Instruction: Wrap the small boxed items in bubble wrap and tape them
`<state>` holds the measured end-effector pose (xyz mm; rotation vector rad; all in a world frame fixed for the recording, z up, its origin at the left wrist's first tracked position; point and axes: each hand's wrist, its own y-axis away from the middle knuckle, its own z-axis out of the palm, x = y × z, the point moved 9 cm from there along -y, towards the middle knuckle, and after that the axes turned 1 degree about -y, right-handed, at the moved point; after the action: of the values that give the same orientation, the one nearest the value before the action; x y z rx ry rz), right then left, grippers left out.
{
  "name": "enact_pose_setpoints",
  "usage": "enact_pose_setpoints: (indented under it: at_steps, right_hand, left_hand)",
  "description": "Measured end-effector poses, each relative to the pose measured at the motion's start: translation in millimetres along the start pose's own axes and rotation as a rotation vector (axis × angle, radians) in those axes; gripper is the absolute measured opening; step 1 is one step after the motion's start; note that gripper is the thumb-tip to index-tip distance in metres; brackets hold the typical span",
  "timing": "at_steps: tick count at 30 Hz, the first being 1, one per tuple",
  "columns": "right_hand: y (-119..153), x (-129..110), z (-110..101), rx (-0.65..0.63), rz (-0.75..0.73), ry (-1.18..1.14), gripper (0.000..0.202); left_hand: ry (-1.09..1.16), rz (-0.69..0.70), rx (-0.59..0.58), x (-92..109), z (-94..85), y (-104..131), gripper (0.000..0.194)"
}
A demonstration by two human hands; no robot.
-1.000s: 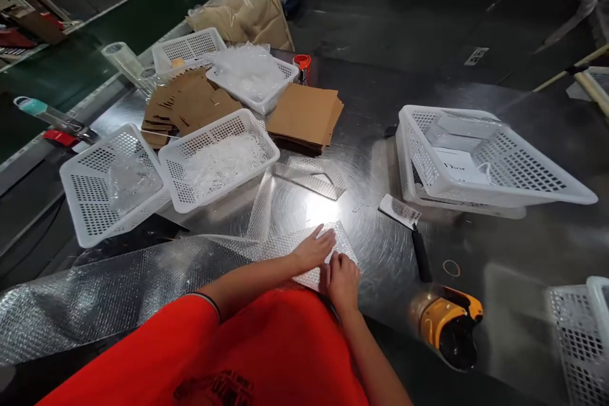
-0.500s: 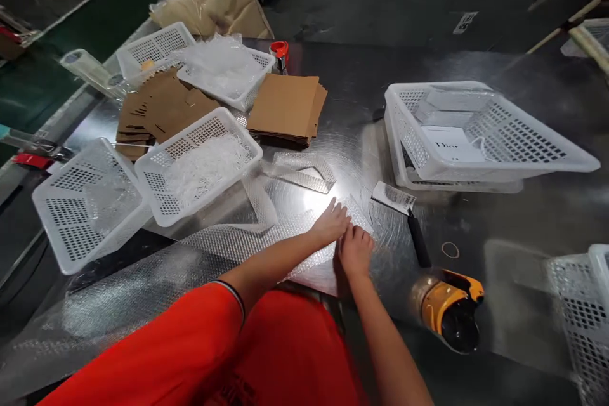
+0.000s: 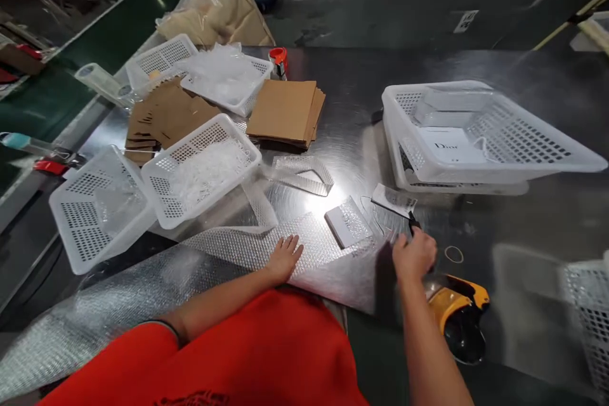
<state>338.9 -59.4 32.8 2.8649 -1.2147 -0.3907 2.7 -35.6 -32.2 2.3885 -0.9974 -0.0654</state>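
My left hand point(image 3: 284, 260) lies flat with its fingers spread on a sheet of bubble wrap point(image 3: 238, 244) that runs off to the left. To the right of it, a small white box point(image 3: 349, 225) marked "Dior" rests on the sheet, partly covered by clear wrap. My right hand point(image 3: 415, 255) is closed round the black handle of a slim cutter point(image 3: 413, 221); its blade cannot be made out. Just beyond the cutter's end lies a white printed label or packet point(image 3: 394, 198). A yellow and black tape dispenser point(image 3: 459, 311) sits close to my right wrist.
Stacked white baskets point(image 3: 504, 165) with white boxes stand at right. Left are a basket of shredded filler point(image 3: 202, 165), another basket point(image 3: 102, 209) and flat cardboard point(image 3: 283, 111). A loose bubble-wrap strip point(image 3: 259, 200) curls mid-table. A rubber band point(image 3: 453, 254) lies at right.
My hands have parted from over the box, which now shows. The left moved left onto the bubble wrap; the right moved right and took hold of the black-handled cutter.
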Motion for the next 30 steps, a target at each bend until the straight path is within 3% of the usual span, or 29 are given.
enact_pose_setpoints:
  at_steps: [3,6,9,12,15,18,22,25,30]
  right_hand:
    - [-19,35,5,-0.022,0.129,0.044,0.051]
    - [-22,51,18,-0.04,0.161,0.052,0.05]
    - [-6,65,16,0.018,0.206,-0.037,0.054]
    - [33,62,7,0.084,0.17,-0.131,0.06]
    - [90,14,21,-0.016,-0.046,-0.224,0.058]
    - [146,-63,62,-0.266,-0.213,-0.224,0.051]
    - [179,-145,104,-0.455,-0.284,-0.072,0.042]
    - [176,-173,113,-0.485,-0.29,0.024,0.04]
    - [173,-184,120,-0.534,-0.303,0.083,0.039]
  left_hand:
    - [0.079,0.008,0.011,-4,1.2,-3,0.064]
    - [0.117,-0.011,0.065,-15,-0.9,-4,0.063]
    - [0.122,-0.093,0.086,-35,0.3,-4,0.064]
    - [0.118,-0.128,0.075,-49,4.0,-4,0.065]
    - [0.121,-0.109,0.096,-53,3.2,-5,0.067]
    - [0.119,-0.099,0.105,-53,-0.7,-5,0.072]
    - [0.107,-0.113,0.1,-53,-6.4,-5,0.073]
    - [0.111,-0.118,0.108,-53,-7.5,-7,0.074]
    - [0.13,-0.121,0.112,-55,-3.8,-10,0.077]
